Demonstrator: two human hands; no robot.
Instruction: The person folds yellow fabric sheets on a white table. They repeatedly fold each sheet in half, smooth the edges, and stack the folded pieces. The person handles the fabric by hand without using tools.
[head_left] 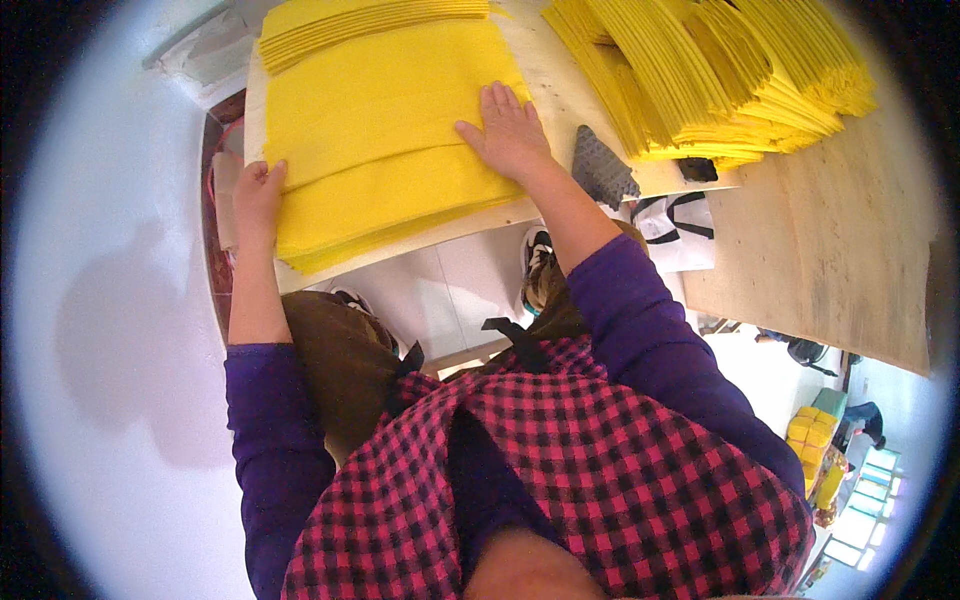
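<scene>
Pink-and-black checked cloth garment (660,470) sits nearest. Right hand (510,138) lies open on yellow felt-like rectangular sheets (390,110), stacked on pale wooden table (556,90); left hand (260,200) meets their left edge, grip unclear. Likely smoothing step; next move calls for aligned edges.

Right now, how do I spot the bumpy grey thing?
Find the wooden table holding yellow sheets. Near its closest edge, right of the person's right hand, lies a dark grey, roughly triangular piece. Its bumpy surface and pointed top set it apart from the smaller black thing farther right.
</scene>
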